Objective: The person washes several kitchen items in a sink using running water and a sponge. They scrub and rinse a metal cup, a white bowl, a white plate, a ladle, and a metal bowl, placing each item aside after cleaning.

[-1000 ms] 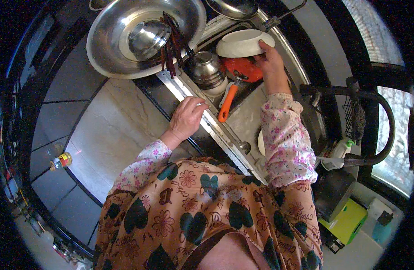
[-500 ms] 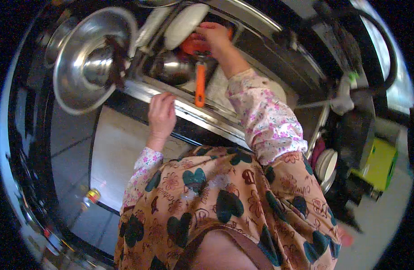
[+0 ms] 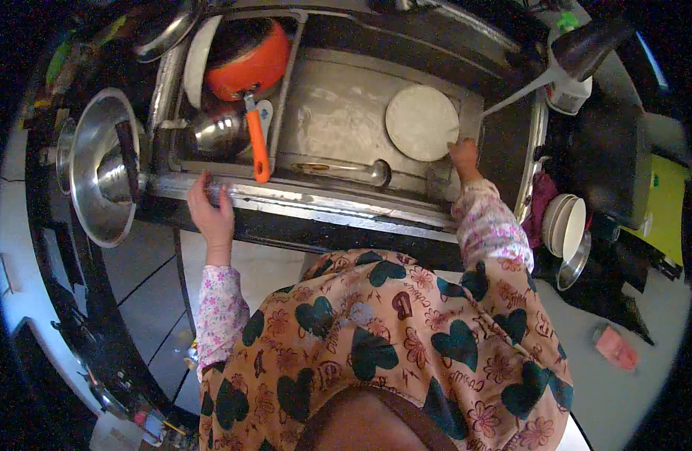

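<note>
At the right side of the large sink basin [image 3: 327, 75], my right hand [image 3: 465, 156] has its fingers closed on the rim of a round white plate [image 3: 423, 122]. My left hand [image 3: 212, 214] holds nothing; its thumb and fingers are apart at the metal front edge of the sink. A ladle [image 3: 376, 173] lies on the basin floor near that edge. In the smaller left basin an orange pan [image 3: 252, 68] is tilted, its orange handle [image 3: 257, 150] pointing toward me. Beside it are a shiny metal bowl [image 3: 218, 134] and a white dish [image 3: 198, 64].
A wide steel basin [image 3: 98, 180] stands left of the sink. The faucet [image 3: 523, 92] reaches in from the right. On the right counter are stacked white bowls [image 3: 566, 225], a purple cloth [image 3: 541, 199], a yellow-green board [image 3: 654, 210] and a pink block [image 3: 615, 347].
My right hand has left the orange pan in the left basin and moved right to the white plate. The view has shifted, showing more of the large basin. My left hand stays at the sink edge.
</note>
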A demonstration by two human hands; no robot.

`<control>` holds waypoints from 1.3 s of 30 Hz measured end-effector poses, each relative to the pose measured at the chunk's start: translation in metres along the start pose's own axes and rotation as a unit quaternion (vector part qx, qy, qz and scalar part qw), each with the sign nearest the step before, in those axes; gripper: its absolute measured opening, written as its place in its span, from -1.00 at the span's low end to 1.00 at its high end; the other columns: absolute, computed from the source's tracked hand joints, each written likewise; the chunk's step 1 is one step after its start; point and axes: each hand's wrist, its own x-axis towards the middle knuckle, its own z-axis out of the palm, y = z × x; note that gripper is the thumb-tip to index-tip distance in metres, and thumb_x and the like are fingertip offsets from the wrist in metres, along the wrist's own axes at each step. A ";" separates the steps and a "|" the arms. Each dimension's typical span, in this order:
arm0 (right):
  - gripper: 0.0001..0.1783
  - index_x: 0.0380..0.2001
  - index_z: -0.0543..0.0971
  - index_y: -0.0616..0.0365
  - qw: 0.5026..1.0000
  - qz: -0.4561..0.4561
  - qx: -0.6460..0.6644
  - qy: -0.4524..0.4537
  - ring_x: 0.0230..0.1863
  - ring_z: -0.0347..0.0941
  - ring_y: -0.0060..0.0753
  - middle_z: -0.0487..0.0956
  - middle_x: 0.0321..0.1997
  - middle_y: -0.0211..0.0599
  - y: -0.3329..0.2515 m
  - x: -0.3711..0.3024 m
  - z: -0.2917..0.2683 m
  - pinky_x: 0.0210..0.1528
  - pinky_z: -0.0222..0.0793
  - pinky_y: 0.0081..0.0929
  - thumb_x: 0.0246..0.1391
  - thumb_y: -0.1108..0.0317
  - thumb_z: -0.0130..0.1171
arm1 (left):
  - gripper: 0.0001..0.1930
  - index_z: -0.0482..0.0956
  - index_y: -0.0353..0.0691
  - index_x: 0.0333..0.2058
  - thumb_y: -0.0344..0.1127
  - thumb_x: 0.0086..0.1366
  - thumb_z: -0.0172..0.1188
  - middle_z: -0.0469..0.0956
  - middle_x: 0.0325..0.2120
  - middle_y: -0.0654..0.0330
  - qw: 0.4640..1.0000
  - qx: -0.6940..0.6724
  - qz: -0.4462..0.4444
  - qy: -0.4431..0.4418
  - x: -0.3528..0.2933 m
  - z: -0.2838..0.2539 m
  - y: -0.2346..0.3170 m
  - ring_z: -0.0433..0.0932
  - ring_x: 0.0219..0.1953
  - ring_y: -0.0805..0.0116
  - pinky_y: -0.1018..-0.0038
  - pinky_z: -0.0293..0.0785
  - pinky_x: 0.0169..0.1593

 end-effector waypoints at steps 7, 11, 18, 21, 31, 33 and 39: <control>-0.59 -0.10 0.34 0.38 0.763 0.380 0.502 -0.143 -0.45 0.51 -0.02 0.51 -0.32 0.02 -0.047 0.003 0.029 -0.56 0.52 -0.21 -0.09 0.50 0.02 | -0.66 0.40 -0.29 -0.11 -0.44 0.10 0.15 0.45 -0.23 0.07 0.999 0.031 -0.013 0.031 0.002 -0.003 0.017 0.41 -0.22 0.19 0.41 0.35 -0.14; -0.62 -0.09 0.30 0.44 0.647 0.358 0.621 -0.261 -0.32 0.51 -0.01 0.49 -0.26 0.06 -0.010 0.006 0.029 -0.33 0.57 -0.28 -0.06 0.59 -0.05 | -0.67 0.39 -0.27 -0.11 -0.48 0.11 0.13 0.43 -0.19 0.15 0.990 -0.114 -0.030 0.082 0.033 0.015 0.096 0.41 -0.19 0.36 0.51 0.36 -0.12; -0.62 -0.11 0.32 0.44 0.581 0.393 0.565 -0.435 -0.29 0.53 -0.14 0.50 -0.22 0.03 -0.074 -0.032 -0.076 -0.28 0.55 -0.41 0.00 0.45 0.07 | -0.48 0.28 -0.28 0.00 -0.24 0.09 0.20 0.40 -0.16 0.10 0.666 -0.496 -0.466 -0.305 0.043 0.155 0.246 0.40 -0.13 0.31 0.40 0.45 -0.21; -0.64 -0.14 0.37 0.41 0.660 0.272 0.552 -0.430 -0.32 0.53 -0.20 0.51 -0.24 0.00 -0.082 -0.046 -0.100 -0.31 0.55 -0.44 0.02 0.39 0.09 | -0.55 0.29 -0.31 -0.01 -0.23 0.17 0.10 0.44 -0.21 0.09 0.588 -0.491 -0.544 -0.342 0.020 0.220 0.246 0.43 -0.18 0.27 0.38 0.44 -0.23; -0.69 -0.26 0.51 0.20 0.902 -0.228 -0.074 -0.359 -0.21 0.47 -0.03 0.54 -0.27 -0.04 -0.047 -0.090 -0.075 -0.16 0.38 -0.26 -0.12 0.28 0.17 | -0.64 0.29 -0.25 0.02 -0.23 0.30 -0.13 0.47 -0.18 -0.04 0.913 -0.363 -0.103 -0.153 0.064 0.188 0.310 0.48 -0.16 0.14 0.34 0.34 -0.09; -0.73 -0.32 0.54 0.16 0.906 -0.192 -0.077 -0.368 -0.22 0.47 0.01 0.54 -0.29 -0.02 -0.046 -0.092 -0.059 -0.16 0.38 -0.22 -0.20 0.35 0.19 | -0.66 0.31 -0.23 0.01 -0.24 0.30 -0.12 0.47 -0.18 -0.05 0.909 -0.373 -0.098 -0.158 0.066 0.196 0.309 0.47 -0.14 0.12 0.34 0.34 -0.09; -0.79 -0.45 0.56 0.14 0.880 -0.236 -0.064 -0.408 -0.34 0.49 -0.08 0.54 -0.42 -0.05 -0.050 -0.048 -0.094 -0.26 0.40 -0.26 -0.31 0.44 0.17 | -0.65 0.34 -0.27 -0.01 -0.23 0.30 -0.12 0.47 -0.17 -0.06 0.926 -0.340 -0.094 -0.134 0.053 0.199 0.266 0.46 -0.13 0.12 0.35 0.33 -0.07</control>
